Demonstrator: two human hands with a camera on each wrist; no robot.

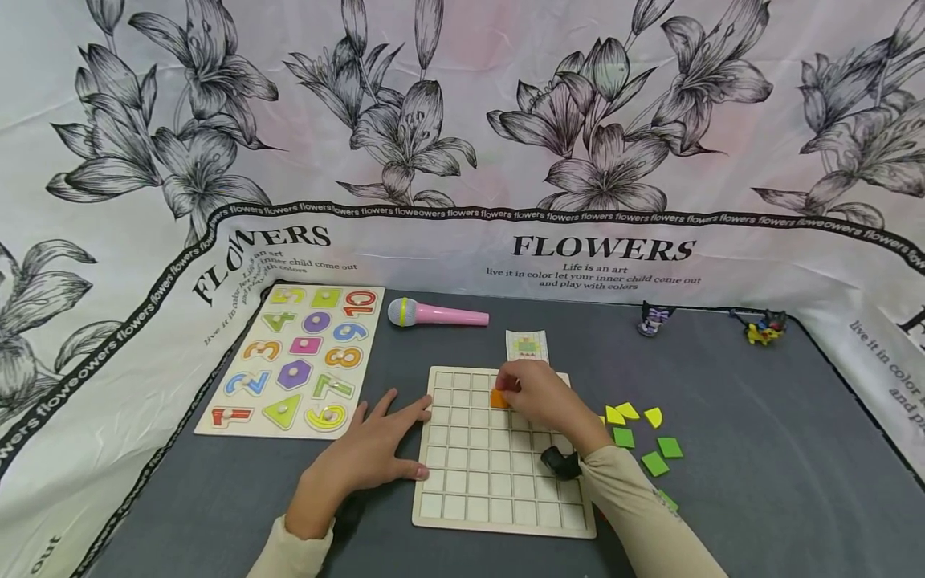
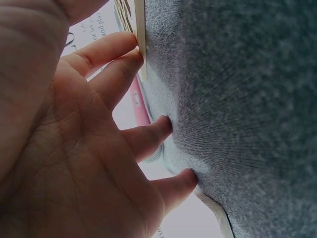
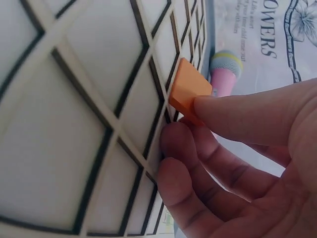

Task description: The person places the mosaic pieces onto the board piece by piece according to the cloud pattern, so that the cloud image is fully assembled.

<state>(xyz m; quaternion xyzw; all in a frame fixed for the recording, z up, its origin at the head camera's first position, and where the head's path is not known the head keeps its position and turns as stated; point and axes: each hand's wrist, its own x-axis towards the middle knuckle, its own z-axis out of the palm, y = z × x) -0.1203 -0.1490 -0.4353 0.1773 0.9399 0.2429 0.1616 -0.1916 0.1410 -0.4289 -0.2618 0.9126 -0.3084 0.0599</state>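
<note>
A pale wooden grid board [image 1: 477, 474] lies flat on the grey cloth. My right hand [image 1: 538, 399] pinches an orange square tile [image 1: 499, 398] over a cell near the board's top edge; in the right wrist view the orange tile [image 3: 188, 89] is tilted, one edge touching the grid board [image 3: 74, 124]. My left hand [image 1: 368, 453] lies flat with spread fingers against the board's left edge; in the left wrist view its fingertips [image 2: 171, 124] press the cloth beside the board's edge [image 2: 141, 34].
Yellow and green tiles [image 1: 643, 437] lie loose right of the board. A pattern card [image 1: 527, 346] sits behind it, a pink toy microphone [image 1: 433, 314] farther back. A number puzzle board [image 1: 299, 357] lies left. Two small figures [image 1: 654, 319] stand at the back right.
</note>
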